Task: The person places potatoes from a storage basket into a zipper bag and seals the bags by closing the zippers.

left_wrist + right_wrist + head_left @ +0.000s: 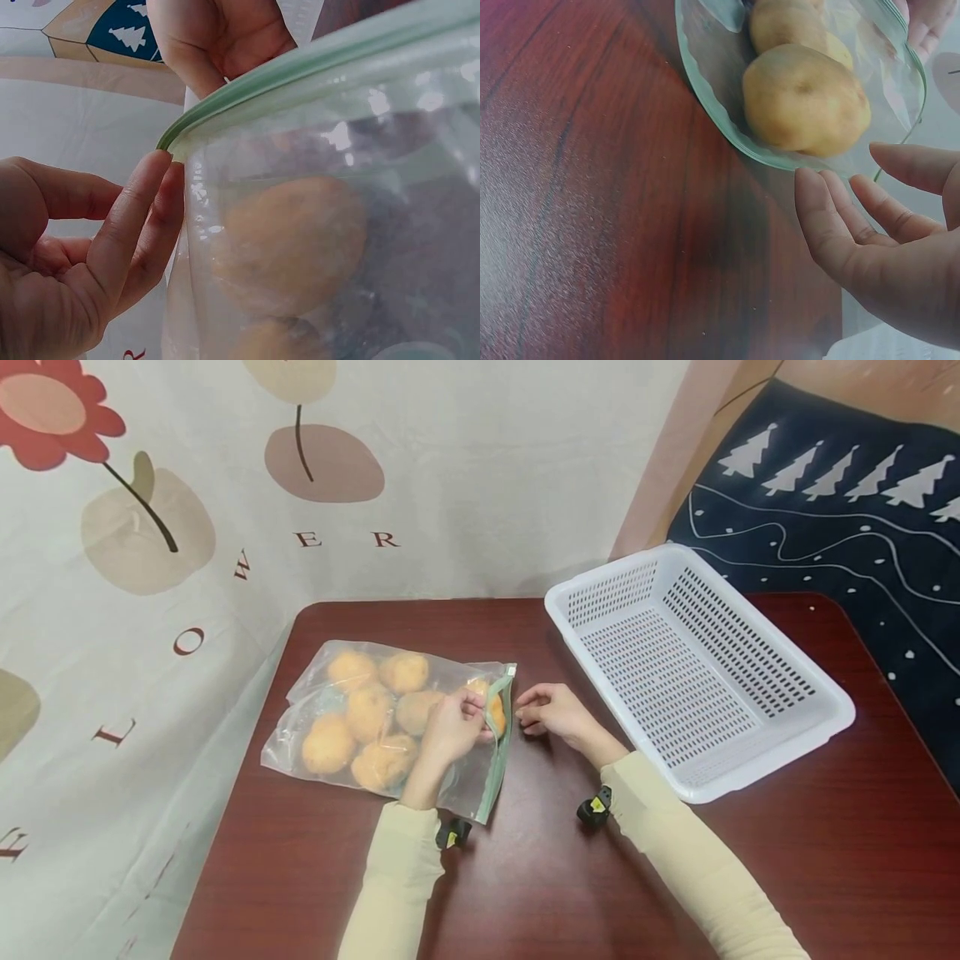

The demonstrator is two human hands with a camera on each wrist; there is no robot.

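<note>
A clear zip bag [300, 752] with a green closure strip lies on its side, holding several yellow potatoes [369, 712]. My left hand [453, 727] reaches over the bag and pinches the upper edge of its mouth, lifting it away from the lower edge. One potato [806, 101] sits right at the open mouth. Just outside that mouth is my right hand [557, 714], its fingers loosely bent with nothing in them. In the right wrist view the fingertips [814, 187] come close to the green rim [769, 159].
A white perforated plastic basket [795, 745] stands on the right of the dark red table [540, 877]. Behind the table hangs a pale curtain [480, 485] printed with flowers and letters. A dark blue cloth with white trees [817, 527] is beyond the basket.
</note>
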